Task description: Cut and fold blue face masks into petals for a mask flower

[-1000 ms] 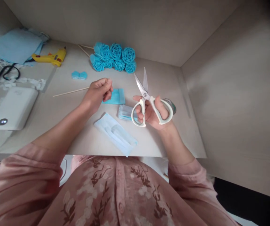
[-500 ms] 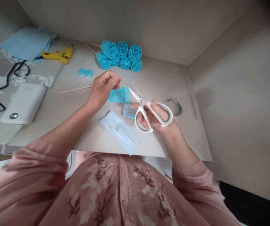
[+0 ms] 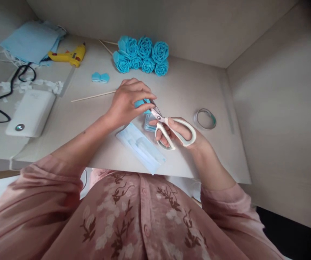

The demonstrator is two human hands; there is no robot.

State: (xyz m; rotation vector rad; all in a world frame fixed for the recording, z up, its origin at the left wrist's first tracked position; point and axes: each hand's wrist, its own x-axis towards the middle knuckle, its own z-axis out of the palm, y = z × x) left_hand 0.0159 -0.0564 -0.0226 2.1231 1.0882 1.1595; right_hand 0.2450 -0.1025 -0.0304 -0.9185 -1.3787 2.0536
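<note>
White-handled scissors (image 3: 181, 131) are in my right hand (image 3: 174, 133), whose fingers and thumb sit in the handle loops. My left hand (image 3: 130, 99) reaches across to the blades, thumb and fingertips closing round them near the tips. Whether anything small is pinched there too I cannot tell. Beneath the left fingers a bright blue piece (image 3: 140, 103) of material shows, mostly covered. Behind the scissors lies a small stack of pale blue pieces (image 3: 149, 122), partly hidden. A light blue face mask (image 3: 143, 148) lies slantwise in front, near the table edge.
Several blue fabric roses (image 3: 144, 54) lie at the back. A blue bow-shaped piece (image 3: 100, 77) and a thin stick (image 3: 93, 96) are left of my hand. Further left are a yellow glue gun (image 3: 68, 56), masks (image 3: 30, 41), and a white power bank (image 3: 32, 112). A tape roll (image 3: 205, 119) lies right.
My left hand has moved right, from beside the scissors onto their blades. The blades look nearly covered by its fingers now. The whole view has shifted slightly.
</note>
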